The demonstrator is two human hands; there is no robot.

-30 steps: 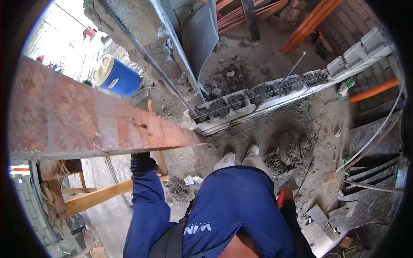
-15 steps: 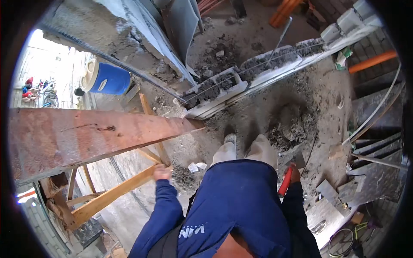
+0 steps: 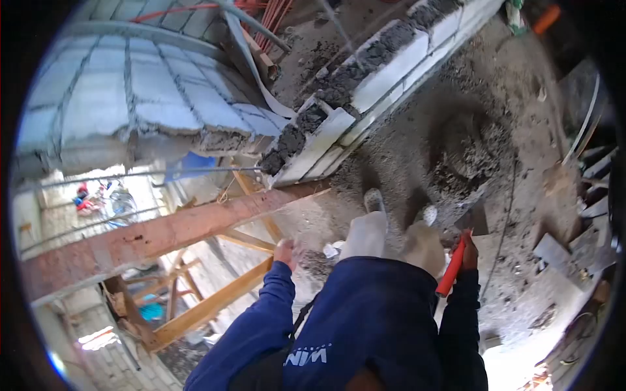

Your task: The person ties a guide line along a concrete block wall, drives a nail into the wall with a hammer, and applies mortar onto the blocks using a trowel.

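Note:
My right hand [image 3: 469, 253] is closed around the red handle [image 3: 450, 274] of a trowel. Its flat grey trowel blade [image 3: 476, 220] points forward, above the dirt floor. On the other side, my left hand [image 3: 285, 254] is beside the end of a wooden brace [image 3: 215, 301]. Motion smears its fingers, so whether it touches the wood is unclear. Ahead of my feet runs a low block wall [image 3: 391, 75] with dark mortar [image 3: 336, 88] along its top. A mound of mortar [image 3: 466, 156] lies on the ground to the right of my feet.
A thick reddish beam [image 3: 156, 228] crosses the left side at an angle. Above it stands a taller block wall [image 3: 98, 85], with a thin bar [image 3: 143, 174] along its lower edge. Flat boards [image 3: 561, 260] lie at the right. A dark cable [image 3: 507, 225] trails over the floor.
The view has turned, bringing more of the tall block wall into sight at upper left. The blue barrel is now mostly hidden. My right hand still holds the trowel.

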